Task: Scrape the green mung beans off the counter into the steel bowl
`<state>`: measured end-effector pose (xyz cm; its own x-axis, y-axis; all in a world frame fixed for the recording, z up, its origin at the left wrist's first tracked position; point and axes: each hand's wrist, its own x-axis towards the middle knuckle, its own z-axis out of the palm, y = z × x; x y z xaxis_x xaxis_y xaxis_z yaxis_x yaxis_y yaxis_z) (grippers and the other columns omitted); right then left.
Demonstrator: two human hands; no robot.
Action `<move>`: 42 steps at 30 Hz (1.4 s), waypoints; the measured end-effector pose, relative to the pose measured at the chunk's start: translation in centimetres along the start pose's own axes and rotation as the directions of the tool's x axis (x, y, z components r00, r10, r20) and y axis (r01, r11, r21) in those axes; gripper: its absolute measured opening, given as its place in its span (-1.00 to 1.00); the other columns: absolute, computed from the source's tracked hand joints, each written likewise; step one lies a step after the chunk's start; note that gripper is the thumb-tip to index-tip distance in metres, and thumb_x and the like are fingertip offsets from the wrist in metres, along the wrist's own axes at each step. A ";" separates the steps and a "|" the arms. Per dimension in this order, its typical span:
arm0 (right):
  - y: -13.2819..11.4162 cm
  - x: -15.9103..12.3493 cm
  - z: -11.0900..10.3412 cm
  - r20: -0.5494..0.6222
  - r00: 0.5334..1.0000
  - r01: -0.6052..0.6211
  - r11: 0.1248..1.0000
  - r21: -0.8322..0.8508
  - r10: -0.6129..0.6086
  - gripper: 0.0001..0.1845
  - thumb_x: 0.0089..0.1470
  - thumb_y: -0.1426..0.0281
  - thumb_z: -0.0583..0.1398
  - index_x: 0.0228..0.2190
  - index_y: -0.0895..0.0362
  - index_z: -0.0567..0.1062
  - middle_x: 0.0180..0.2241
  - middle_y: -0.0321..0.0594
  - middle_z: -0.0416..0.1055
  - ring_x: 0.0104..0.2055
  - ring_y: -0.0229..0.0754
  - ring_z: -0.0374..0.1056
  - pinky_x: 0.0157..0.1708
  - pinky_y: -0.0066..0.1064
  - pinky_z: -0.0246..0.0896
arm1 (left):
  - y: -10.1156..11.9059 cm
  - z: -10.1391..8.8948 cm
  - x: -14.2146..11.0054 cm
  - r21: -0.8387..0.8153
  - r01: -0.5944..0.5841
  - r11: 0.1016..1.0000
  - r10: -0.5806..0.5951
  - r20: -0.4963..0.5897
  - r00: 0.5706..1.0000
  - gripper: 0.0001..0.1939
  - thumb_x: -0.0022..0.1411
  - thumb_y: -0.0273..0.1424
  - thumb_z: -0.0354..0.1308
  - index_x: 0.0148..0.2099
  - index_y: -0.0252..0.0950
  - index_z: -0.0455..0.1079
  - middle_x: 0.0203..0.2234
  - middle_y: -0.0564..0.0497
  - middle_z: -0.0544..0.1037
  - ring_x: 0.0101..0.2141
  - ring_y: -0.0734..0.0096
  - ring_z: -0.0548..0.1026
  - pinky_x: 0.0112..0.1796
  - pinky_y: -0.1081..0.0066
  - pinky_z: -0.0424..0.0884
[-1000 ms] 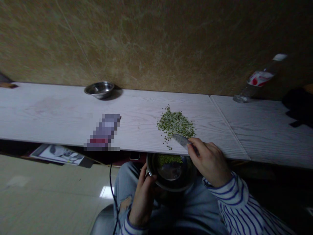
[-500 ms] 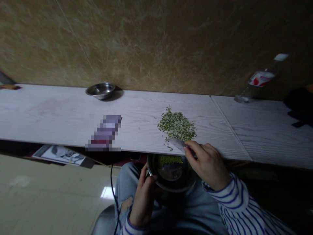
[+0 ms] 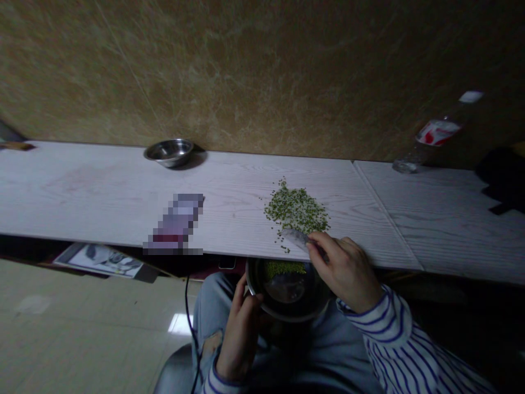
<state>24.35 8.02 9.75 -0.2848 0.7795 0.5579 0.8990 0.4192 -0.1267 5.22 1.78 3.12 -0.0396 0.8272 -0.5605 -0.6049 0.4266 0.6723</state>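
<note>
My left hand (image 3: 243,323) grips the rim of a metal bowl (image 3: 283,317) at its left side. This bowl is in my lap, partly under the table's front edge, with green beans (image 3: 283,268) in its far part. Above the bowl's right side, my right hand (image 3: 344,268) pinches a thin, greyish, see-through flat piece (image 3: 296,238); its exact kind is unclear. The piece lies slanted at the near edge of a spread of loose green beans (image 3: 297,208) on the white wood-grain table (image 3: 233,186).
A small steel bowl (image 3: 169,153) stands by the wall, left of the beans. Nearer lies a pixelated flat object (image 3: 176,221). At the right are a clear bottle (image 3: 437,133) and a dark item (image 3: 502,178). A black cable (image 3: 187,312) hangs beside my leg.
My right hand and the flat piece have shifted very slightly up and left, at the near edge of the beans. My left hand and the bowl stay nearly still.
</note>
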 end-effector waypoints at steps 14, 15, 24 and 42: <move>0.5 0.3 0.3 -0.025 0.998 -0.067 0.997 -0.028 0.066 -0.87 0.18 0.43 0.13 -0.26 0.11 0.49 -0.50 -0.28 0.54 -0.49 -0.16 0.41 -0.39 -0.38 0.14 | 0.2 -0.3 0.2 -0.003 0.005 1.000 -0.005 0.006 1.000 -0.26 0.02 -0.40 0.23 0.28 -0.15 0.19 0.00 -0.10 0.56 -0.07 0.11 0.51 -0.21 0.35 0.47; 0.5 0.4 0.4 -0.020 0.998 -0.066 0.998 -0.021 0.065 -0.87 0.18 0.44 0.13 -0.25 0.11 0.48 -0.49 -0.29 0.54 -0.49 -0.16 0.42 -0.38 -0.38 0.14 | 0.3 -0.2 0.1 0.002 0.001 1.000 -0.001 -0.001 1.000 -0.26 0.01 -0.40 0.24 0.27 -0.15 0.20 0.00 -0.09 0.56 -0.07 0.12 0.51 -0.22 0.36 0.47; -0.3 0.9 0.8 0.019 0.998 -0.058 0.998 0.006 0.058 -0.86 0.19 0.44 0.11 -0.26 0.09 0.47 -0.48 -0.29 0.55 -0.47 -0.19 0.41 -0.38 -0.38 0.11 | 0.4 -0.1 -0.2 0.026 -0.036 0.999 0.037 -0.030 0.999 -0.31 0.05 -0.41 0.20 0.26 -0.18 0.21 0.05 -0.10 0.51 -0.08 0.16 0.49 -0.26 0.38 0.48; -0.2 1.2 0.4 0.028 0.998 -0.049 0.999 0.012 0.049 -0.86 0.19 0.45 0.11 -0.24 0.11 0.47 -0.45 -0.27 0.56 -0.45 -0.19 0.43 -0.37 -0.38 0.12 | 0.4 -0.4 0.0 -0.030 -0.013 0.999 0.014 0.003 1.000 -0.26 0.04 -0.40 0.25 0.28 -0.17 0.20 0.01 -0.12 0.55 -0.06 0.09 0.52 -0.16 0.27 0.49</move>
<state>23.74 9.05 10.11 -0.2498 0.8120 0.5275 0.9078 0.3859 -0.1642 4.68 1.81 3.26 -0.0456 0.8339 -0.5500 -0.6277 0.4044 0.6652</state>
